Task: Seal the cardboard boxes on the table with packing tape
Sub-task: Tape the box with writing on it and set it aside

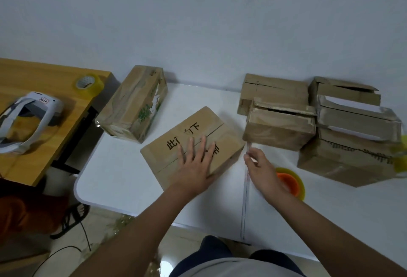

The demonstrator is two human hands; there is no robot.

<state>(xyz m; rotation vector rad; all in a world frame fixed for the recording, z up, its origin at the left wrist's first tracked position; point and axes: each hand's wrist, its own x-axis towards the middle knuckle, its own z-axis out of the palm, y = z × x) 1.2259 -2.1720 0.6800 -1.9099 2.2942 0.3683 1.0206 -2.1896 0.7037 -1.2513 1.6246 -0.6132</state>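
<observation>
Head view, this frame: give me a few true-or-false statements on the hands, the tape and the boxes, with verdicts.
1. The left hand lies flat on the printed box. True.
2. The printed box's top seam is already taped over. False: the seam shows bare.
3. The right hand pinches a strip of tape. True, as far as the blur allows.
4. The orange-cored tape roll sits on the wooden desk. False: it lies on the white table, by the right hand.
5. Several boxes are stacked at the right. True.

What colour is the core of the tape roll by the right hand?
Orange core, yellowish tape around it, on the tape roll behind the right hand; head view.
</observation>
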